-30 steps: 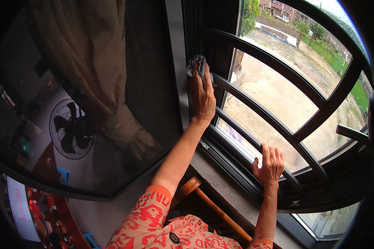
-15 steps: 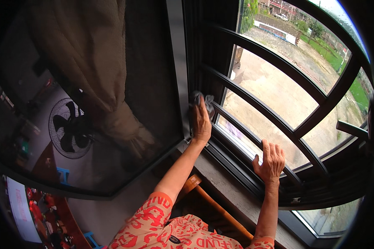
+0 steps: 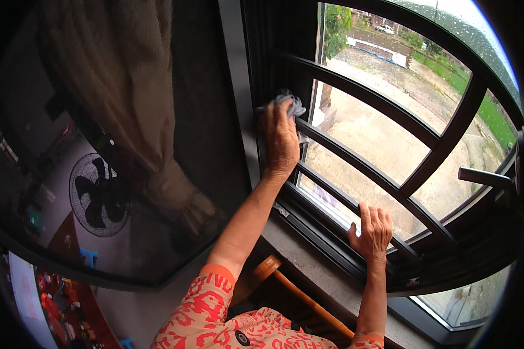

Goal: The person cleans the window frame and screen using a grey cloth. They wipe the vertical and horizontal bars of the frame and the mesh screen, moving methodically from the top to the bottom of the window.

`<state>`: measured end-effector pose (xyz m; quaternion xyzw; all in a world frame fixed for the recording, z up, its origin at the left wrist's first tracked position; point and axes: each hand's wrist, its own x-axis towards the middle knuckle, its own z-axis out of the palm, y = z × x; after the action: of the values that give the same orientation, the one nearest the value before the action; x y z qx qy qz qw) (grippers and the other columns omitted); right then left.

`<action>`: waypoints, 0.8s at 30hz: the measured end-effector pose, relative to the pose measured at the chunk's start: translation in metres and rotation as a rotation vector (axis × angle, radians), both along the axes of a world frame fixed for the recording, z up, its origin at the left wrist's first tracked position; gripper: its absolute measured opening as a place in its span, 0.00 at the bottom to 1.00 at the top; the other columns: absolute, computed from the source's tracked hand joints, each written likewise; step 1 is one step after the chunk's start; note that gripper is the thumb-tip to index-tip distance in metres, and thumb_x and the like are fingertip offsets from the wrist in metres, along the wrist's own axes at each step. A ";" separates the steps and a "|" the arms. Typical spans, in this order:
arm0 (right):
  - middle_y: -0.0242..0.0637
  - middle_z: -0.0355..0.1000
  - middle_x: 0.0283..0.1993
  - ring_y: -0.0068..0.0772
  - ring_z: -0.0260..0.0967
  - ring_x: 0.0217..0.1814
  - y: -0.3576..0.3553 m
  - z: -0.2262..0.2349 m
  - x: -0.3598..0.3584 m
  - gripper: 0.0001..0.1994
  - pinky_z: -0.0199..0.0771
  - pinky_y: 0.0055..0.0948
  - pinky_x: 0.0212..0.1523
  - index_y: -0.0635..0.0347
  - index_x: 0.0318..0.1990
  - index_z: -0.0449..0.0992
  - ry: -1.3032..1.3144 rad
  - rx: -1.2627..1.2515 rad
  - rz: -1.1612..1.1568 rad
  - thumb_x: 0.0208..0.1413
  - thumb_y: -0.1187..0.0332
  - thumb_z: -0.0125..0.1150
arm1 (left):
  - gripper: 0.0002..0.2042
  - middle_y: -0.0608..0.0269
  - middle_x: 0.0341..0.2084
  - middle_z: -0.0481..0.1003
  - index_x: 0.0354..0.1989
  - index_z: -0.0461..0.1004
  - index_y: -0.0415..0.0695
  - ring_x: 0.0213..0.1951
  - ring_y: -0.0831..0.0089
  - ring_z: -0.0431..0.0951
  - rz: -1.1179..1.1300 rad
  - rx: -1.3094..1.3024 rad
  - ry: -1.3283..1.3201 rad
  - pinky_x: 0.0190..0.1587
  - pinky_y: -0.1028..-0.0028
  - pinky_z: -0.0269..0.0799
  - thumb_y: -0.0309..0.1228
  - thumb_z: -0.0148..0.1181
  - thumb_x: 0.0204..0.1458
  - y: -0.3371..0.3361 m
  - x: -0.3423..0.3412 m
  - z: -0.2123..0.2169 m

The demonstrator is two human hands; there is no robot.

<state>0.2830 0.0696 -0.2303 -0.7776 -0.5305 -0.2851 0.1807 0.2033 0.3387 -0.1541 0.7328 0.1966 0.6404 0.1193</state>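
A crumpled grey cloth (image 3: 292, 104) is in my left hand (image 3: 280, 136), pressed against the dark side of the window frame (image 3: 263, 75), where the black bars begin. Part of the cloth sticks out past my fingertips, and a pale bit shows below, beside my fingers. My right hand (image 3: 372, 232) rests on the lowest black window bar (image 3: 329, 185), fingers stretched out and thumb apart, holding nothing. Beyond the bars, wet glass (image 3: 442, 23) shows a yard outside.
An open dark window panel (image 3: 201, 87) swings in on the left, with a curtain and a fan (image 3: 99, 195) showing in it. A wooden chair (image 3: 300, 296) stands under the grey sill (image 3: 326, 276). At the right a window handle (image 3: 484, 177) juts inward.
My left hand has slid the cloth upward along the frame's side. My right hand has stayed on the lowest bar. The view has shifted slightly.
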 end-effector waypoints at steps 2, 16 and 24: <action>0.42 0.69 0.36 0.42 0.67 0.38 0.001 0.005 -0.002 0.26 0.65 0.38 0.38 0.63 0.49 0.70 -0.027 0.015 0.011 0.36 0.68 0.60 | 0.16 0.51 0.48 0.67 0.50 0.68 0.42 0.52 0.54 0.66 0.082 0.044 0.018 0.56 0.59 0.59 0.18 0.54 0.52 -0.003 0.006 -0.006; 0.43 0.68 0.36 0.45 0.66 0.39 -0.001 0.001 0.002 0.26 0.64 0.39 0.39 0.63 0.49 0.69 0.002 0.014 0.015 0.36 0.67 0.61 | 0.13 0.51 0.44 0.68 0.42 0.71 0.43 0.42 0.52 0.70 -0.162 0.110 0.071 0.49 0.61 0.64 0.14 0.49 0.51 -0.041 0.000 -0.010; 0.41 0.69 0.37 0.45 0.66 0.40 -0.003 -0.001 0.003 0.26 0.64 0.41 0.39 0.61 0.48 0.70 0.010 0.023 0.011 0.36 0.66 0.62 | 0.13 0.47 0.47 0.66 0.49 0.67 0.39 0.49 0.53 0.66 0.139 0.212 -0.178 0.55 0.59 0.59 0.21 0.48 0.55 0.003 0.006 0.098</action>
<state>0.2864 0.0670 -0.2314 -0.7739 -0.5307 -0.2863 0.1936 0.2089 0.3413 -0.0564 0.6664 0.1667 0.7266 0.0134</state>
